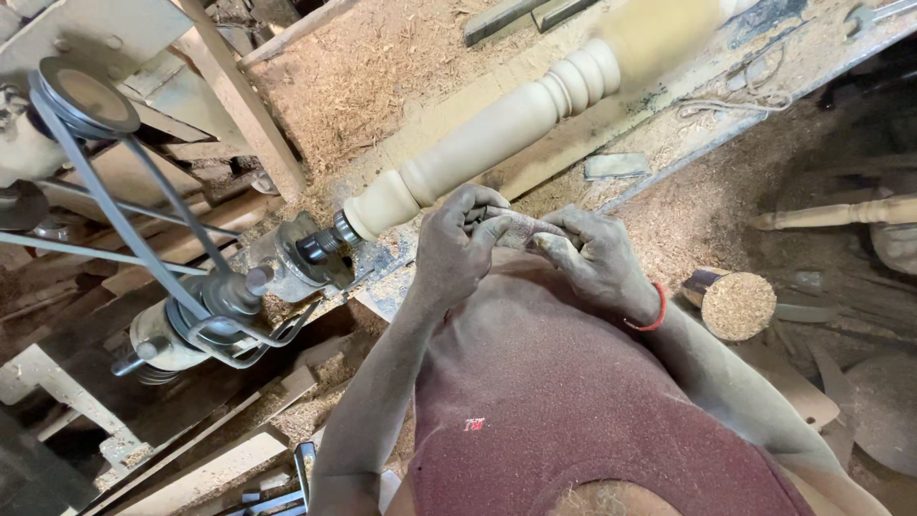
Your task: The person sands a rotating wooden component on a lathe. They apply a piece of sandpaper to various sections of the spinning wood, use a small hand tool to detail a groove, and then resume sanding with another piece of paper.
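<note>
Both hands' grips pinch a sandpaper scrap (521,227) together, left hand (457,250), right hand (594,260), beside the turned spindle (497,134)

Sawdust-strewn wooden lathe bed (535,162), flat grey piece (616,165), possibly metal, lying on it

Both hands, left hand (457,250) and right hand (597,256), pinch a sandpaper scrap (521,227) beside the turned wooden spindle (497,134).

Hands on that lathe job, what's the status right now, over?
Left hand and right hand together pinch a small folded abrasive sheet near the chest. Turned wooden spindle mounted on lathe, untouched. Nothing between hands and spindle; sawdust all around.
</note>
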